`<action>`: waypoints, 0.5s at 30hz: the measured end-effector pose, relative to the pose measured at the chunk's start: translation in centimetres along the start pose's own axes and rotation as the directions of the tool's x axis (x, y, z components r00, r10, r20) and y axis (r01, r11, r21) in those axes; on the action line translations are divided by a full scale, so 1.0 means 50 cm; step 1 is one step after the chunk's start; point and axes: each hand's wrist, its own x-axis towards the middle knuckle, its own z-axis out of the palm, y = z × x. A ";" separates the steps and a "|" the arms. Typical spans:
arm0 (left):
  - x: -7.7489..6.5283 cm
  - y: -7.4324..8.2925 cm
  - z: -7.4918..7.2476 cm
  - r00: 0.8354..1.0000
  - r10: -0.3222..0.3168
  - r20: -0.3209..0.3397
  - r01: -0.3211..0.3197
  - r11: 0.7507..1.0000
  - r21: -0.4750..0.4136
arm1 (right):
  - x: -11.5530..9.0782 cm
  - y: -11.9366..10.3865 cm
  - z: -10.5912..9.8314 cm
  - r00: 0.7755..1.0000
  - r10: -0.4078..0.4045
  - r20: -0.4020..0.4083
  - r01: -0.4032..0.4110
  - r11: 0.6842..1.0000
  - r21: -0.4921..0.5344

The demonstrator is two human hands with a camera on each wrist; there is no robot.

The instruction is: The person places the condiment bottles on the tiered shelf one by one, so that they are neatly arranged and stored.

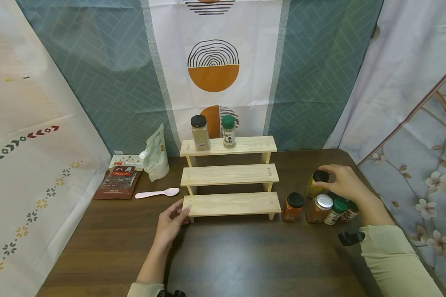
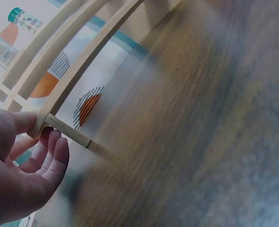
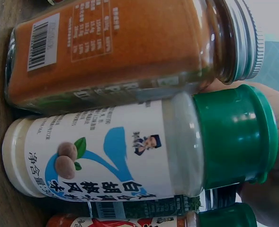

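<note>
A three-tier wooden shelf [image 1: 228, 174] stands in the middle of the table. At the left end of its lowest step, my left hand [image 1: 169, 221] pinches the board, thumb over it and fingers below in the left wrist view. My right hand [image 1: 342, 181] grips a black-lidded spice jar with yellow contents [image 1: 312, 189] at the table's right side. Just in front of that hand are a silver-lidded jar of orange-brown powder [image 1: 318, 209] and a green-capped white pepper shaker [image 3: 106, 153]. In the right wrist view these two largely hide the hand.
On the top step stand a black-lidded jar [image 1: 200, 134] and a green-capped shaker [image 1: 228, 134]. A black-lidded jar of reddish spice [image 1: 292, 207] sits right of the shelf. To the left lie a pink spoon [image 1: 157, 193] and a brown spice packet [image 1: 119, 181], near an upright spouted pouch [image 1: 156, 154].
</note>
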 end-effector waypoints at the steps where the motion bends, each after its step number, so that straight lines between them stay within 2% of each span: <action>1: 0.000 0.000 0.000 1.000 0.000 0.000 0.000 1.000 -0.001 | 0.000 0.001 0.001 1.000 0.000 0.001 0.000 1.000 0.001; 11: 0.000 0.001 0.001 1.000 0.000 -0.003 -0.001 1.000 -0.007 | 0.002 0.004 0.011 0.997 -0.054 -0.058 0.054 0.999 -0.007; 15: 0.000 0.002 0.002 1.000 -0.002 -0.005 0.002 1.000 -0.001 | 0.008 0.000 0.011 0.996 -0.044 -0.075 0.044 0.999 0.006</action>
